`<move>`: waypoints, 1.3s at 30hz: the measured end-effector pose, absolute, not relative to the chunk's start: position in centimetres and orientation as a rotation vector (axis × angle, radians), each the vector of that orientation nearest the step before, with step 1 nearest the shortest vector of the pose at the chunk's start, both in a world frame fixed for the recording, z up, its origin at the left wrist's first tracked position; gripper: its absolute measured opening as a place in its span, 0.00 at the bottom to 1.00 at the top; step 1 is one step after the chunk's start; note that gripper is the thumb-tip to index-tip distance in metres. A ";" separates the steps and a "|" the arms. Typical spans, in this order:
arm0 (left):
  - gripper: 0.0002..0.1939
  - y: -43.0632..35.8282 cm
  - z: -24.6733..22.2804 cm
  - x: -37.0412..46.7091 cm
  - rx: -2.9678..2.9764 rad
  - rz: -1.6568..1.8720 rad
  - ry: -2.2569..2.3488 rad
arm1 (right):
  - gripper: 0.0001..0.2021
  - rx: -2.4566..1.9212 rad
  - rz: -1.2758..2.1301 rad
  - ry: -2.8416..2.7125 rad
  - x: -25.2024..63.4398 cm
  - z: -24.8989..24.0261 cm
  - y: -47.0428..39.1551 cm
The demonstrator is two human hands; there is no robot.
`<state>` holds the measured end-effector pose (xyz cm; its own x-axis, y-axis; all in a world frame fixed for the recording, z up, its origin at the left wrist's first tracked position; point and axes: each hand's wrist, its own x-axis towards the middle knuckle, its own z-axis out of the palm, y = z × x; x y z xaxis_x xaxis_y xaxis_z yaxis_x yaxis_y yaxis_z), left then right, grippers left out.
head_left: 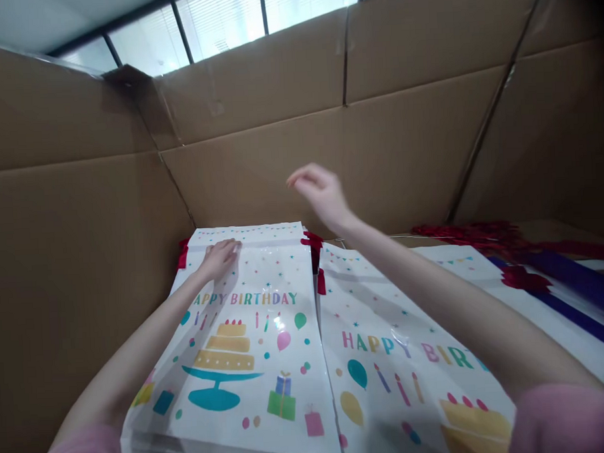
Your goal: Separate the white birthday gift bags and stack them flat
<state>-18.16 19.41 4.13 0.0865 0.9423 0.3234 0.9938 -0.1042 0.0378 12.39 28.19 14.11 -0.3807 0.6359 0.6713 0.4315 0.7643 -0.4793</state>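
My left hand (222, 257) lies flat on the upper part of a white "Happy Birthday" bag (271, 264), which tops the left stack. Its fingers are spread over the surface and grip nothing. Raised in the air above the gap between the two stacks, my right hand (320, 189) has its fingers curled and is slightly blurred; whether anything small is between the fingertips cannot be made out. Under my right forearm lies a second birthday bag (358, 294). Red ribbon (313, 246) shows at the upper side edges of the bags.
Tall cardboard walls (259, 161) enclose the stacks at the left, back and right. Red ribbons (483, 238) lie in a heap at the back right. Blue-striped white items (580, 308) with a red bow (525, 278) lie at the far right. Windows (223, 23) show above the back wall.
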 end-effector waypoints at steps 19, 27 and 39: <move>0.30 21.6 5.1 -21.1 -2.045 -0.483 -1.900 | 0.05 -1.035 0.255 -2.329 3.3 6.4 36.1; 0.08 23.1 5.9 -21.4 -1.899 -0.583 -1.673 | 0.10 -0.711 -0.209 -2.357 4.9 7.1 33.2; 0.06 21.8 5.1 -22.3 -2.044 -0.397 -1.526 | 0.13 -0.233 -0.734 -2.347 6.2 5.6 32.3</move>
<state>-22.32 21.85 5.07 0.3110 0.7828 0.5390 0.9462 -0.2019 -0.2527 6.23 32.25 5.59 -0.7673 -0.0250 0.6408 0.3444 0.8269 0.4446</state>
